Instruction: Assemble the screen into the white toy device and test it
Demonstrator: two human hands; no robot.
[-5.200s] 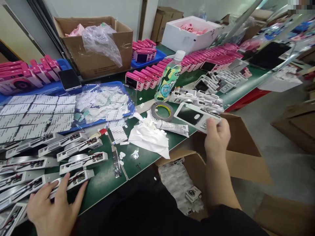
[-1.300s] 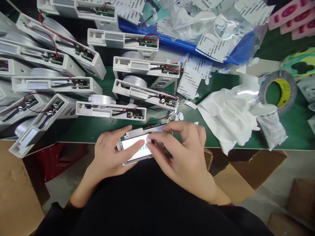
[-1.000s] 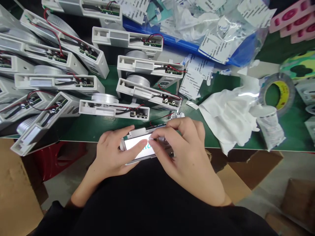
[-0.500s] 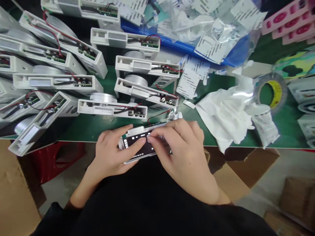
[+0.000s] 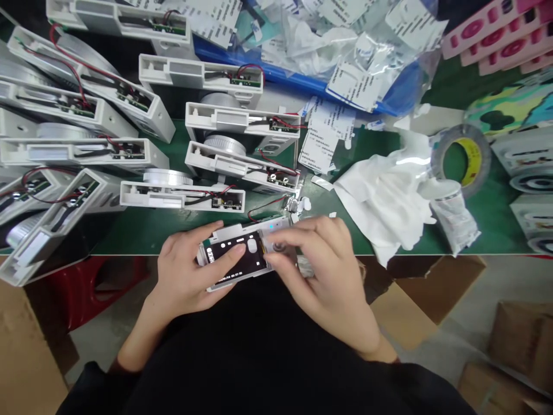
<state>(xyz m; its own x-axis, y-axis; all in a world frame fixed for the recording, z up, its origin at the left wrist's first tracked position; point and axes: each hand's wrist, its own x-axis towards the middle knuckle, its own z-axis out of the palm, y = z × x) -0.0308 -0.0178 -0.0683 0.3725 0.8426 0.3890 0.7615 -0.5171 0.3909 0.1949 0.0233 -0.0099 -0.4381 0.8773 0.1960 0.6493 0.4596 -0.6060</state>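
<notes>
My left hand (image 5: 185,268) is wrapped around the left end of a white digital camera (image 5: 224,232), its thumb lying across the lit black screen (image 5: 228,271). A small white rounded patch (image 5: 252,246) shows on the screen, just right of that thumb. My right hand (image 5: 322,274) is over the camera's right end, where a small blue light (image 5: 271,226) glows. Its thumb and index finger are apart, near the screen's right edge, with nothing seen between them. A thin red and black wire (image 5: 268,206) runs behind the camera.
Several white camera bodies with exposed boards and wires, one near the front (image 5: 181,197), fill the bench's left and middle. A crumpled white cloth (image 5: 380,190), a tape roll (image 5: 481,161), a blue tray (image 5: 302,80) with plastic and labels, and pink panels (image 5: 492,37) lie right and behind.
My right thumb and index finger have come apart and moved off the screen. The white patch, formerly under the fingertips, is now uncovered. The whole view has shifted slightly.
</notes>
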